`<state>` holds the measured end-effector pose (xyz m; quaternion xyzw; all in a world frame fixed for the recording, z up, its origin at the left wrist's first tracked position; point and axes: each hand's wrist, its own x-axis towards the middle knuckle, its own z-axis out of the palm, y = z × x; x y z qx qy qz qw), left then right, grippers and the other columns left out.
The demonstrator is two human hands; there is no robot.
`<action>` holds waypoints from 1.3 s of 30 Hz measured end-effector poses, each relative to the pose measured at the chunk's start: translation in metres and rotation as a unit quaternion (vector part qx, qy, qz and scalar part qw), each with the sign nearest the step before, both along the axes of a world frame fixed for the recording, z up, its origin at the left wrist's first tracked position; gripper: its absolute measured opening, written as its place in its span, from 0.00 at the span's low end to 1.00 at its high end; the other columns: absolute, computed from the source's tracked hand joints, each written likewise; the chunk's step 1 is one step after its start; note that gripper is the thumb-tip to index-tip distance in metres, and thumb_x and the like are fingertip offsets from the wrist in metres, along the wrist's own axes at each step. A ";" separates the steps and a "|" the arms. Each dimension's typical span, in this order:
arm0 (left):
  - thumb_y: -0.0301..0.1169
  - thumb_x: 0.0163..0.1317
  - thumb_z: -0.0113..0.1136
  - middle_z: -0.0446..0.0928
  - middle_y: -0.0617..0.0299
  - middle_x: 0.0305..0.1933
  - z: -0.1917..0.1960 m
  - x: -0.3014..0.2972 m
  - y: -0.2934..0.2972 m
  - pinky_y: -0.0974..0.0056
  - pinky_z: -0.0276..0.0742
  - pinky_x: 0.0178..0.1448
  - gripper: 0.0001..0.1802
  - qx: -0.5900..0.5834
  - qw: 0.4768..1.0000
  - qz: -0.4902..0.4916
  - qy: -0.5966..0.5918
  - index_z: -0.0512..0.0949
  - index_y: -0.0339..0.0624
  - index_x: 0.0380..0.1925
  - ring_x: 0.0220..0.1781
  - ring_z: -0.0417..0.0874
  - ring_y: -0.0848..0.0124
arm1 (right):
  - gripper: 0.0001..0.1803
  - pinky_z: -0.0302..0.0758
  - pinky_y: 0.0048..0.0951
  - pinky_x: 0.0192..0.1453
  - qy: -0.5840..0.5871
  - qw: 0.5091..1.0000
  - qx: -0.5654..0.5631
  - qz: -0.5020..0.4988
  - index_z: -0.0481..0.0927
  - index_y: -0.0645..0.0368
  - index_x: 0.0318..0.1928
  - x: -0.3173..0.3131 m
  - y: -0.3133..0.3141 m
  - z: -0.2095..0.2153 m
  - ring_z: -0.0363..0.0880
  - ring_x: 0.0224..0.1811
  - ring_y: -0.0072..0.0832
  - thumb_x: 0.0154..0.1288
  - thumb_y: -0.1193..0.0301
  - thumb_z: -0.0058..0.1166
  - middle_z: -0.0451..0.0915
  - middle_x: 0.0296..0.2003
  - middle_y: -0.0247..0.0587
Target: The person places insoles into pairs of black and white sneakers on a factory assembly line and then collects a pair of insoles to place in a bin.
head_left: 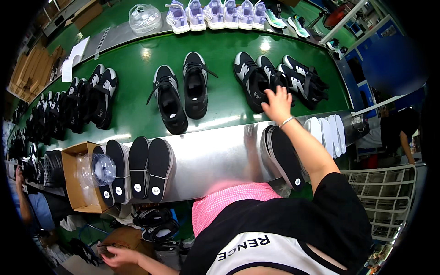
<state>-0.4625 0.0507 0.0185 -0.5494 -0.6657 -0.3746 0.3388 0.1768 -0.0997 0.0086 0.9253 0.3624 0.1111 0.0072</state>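
Note:
My right hand (277,104) reaches over the green belt with its fingers spread, right beside the heel of a black-and-grey sneaker (251,83). Whether the fingertips touch it I cannot tell. More black sneakers (302,82) lie just beyond that hand. Under my right forearm is a stack of black insoles (284,153) on the metal ledge (215,156). Low at the left, my left hand (121,256) is partly closed at a small dark grey-brown piece, beside a cardboard box (129,240). A pair of black sneakers (170,98) stands mid-belt, laces loose.
Several stacks of black insoles (158,167) lie left on the ledge by an open carton (75,181) with clear plastic. White insoles (325,135) lie at its right end. Lilac sneakers (215,16) line the far shelf. A white wire rack (380,195) stands right. Other people are at both sides.

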 end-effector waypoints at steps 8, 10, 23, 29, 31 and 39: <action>0.39 0.43 0.66 0.51 0.45 0.63 0.002 0.356 0.025 0.53 0.47 0.66 0.45 -0.374 0.743 -0.546 -0.102 0.54 0.40 0.60 0.65 0.50 0.52 | 0.22 0.72 0.35 0.44 0.276 0.961 0.006 -0.029 0.80 0.63 0.35 0.087 0.012 0.002 0.78 0.38 0.43 0.44 0.57 0.61 0.79 0.32 0.53; 0.48 0.40 0.67 0.43 0.40 0.65 -0.021 0.408 0.030 0.47 0.46 0.66 0.51 -0.377 0.760 -0.527 -0.053 0.52 0.47 0.63 0.65 0.44 0.41 | 0.23 0.72 0.36 0.43 0.275 0.960 0.040 -0.033 0.80 0.62 0.35 0.071 0.033 0.037 0.78 0.38 0.43 0.44 0.56 0.60 0.79 0.32 0.52; 0.18 0.43 0.46 0.52 0.42 0.63 -0.045 0.455 0.136 0.56 0.48 0.67 0.27 -0.444 0.684 -0.569 -0.099 0.70 0.47 0.48 0.66 0.46 0.45 | 0.16 0.74 0.37 0.30 0.289 0.950 0.036 0.117 0.77 0.59 0.25 -0.143 -0.010 0.072 0.76 0.27 0.42 0.46 0.57 0.59 0.72 0.26 0.48; 0.27 0.58 0.52 0.73 0.61 0.30 -0.003 0.390 0.028 0.70 0.68 0.35 0.07 -0.429 0.562 -0.604 -0.367 0.71 0.36 0.35 0.30 0.72 0.74 | 0.17 0.74 0.37 0.29 0.259 0.957 -0.051 0.125 0.77 0.60 0.26 -0.176 -0.032 0.040 0.76 0.27 0.41 0.47 0.57 0.59 0.71 0.30 0.50; 0.34 0.59 0.55 0.71 0.66 0.23 -0.011 0.357 -0.017 0.72 0.67 0.28 0.11 -0.561 0.475 -0.563 -0.378 0.72 0.36 0.30 0.23 0.69 0.80 | 0.19 0.74 0.38 0.30 0.322 0.938 -0.032 0.121 0.77 0.58 0.30 -0.178 -0.036 0.047 0.76 0.27 0.43 0.48 0.54 0.57 0.72 0.31 0.50; 0.34 0.45 0.65 0.68 0.51 0.43 -0.046 0.361 -0.054 0.59 0.67 0.49 0.31 -0.467 0.611 -0.610 -0.193 0.61 0.39 0.48 0.46 0.69 0.59 | 0.18 0.70 0.36 0.46 0.247 0.955 0.160 -0.047 0.74 0.61 0.40 -0.130 -0.115 0.026 0.73 0.42 0.42 0.49 0.66 0.58 0.75 0.40 0.47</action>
